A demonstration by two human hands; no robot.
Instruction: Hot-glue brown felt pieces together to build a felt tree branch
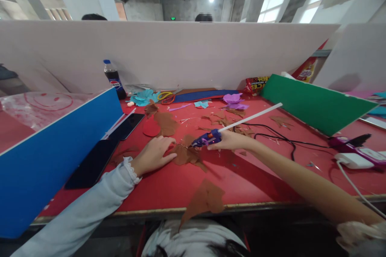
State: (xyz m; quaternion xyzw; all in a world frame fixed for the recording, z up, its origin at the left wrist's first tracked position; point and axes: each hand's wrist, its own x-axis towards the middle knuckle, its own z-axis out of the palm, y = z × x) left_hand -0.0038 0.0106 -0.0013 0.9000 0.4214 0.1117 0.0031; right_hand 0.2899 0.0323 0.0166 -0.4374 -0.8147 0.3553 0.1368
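Note:
My right hand (pixel 230 141) grips a dark blue hot glue gun (pixel 208 138), and a long white glue stick (pixel 250 117) juts out of its back. The gun's nozzle points left and down, over a crumpled brown felt-like piece (pixel 186 155) on the red table. At that piece's left edge lies my left hand (pixel 155 153), thumb and fingers apart, the thumb tip touching or just beside it. Just beyond my left hand are a red round piece (pixel 151 127) and a brown sheet (pixel 165 123). Another brown scrap (pixel 206 198) hangs over the table's front edge.
Blue (pixel 75 144) and green boards (pixel 316 104) stand at the sides. Two dark phones or tablets (pixel 93 164) lie left. Scissors (pixel 167 97), a cola bottle (pixel 114 80) and coloured scraps sit at the back. A black cord (pixel 280 139) runs to a power strip (pixel 362 152).

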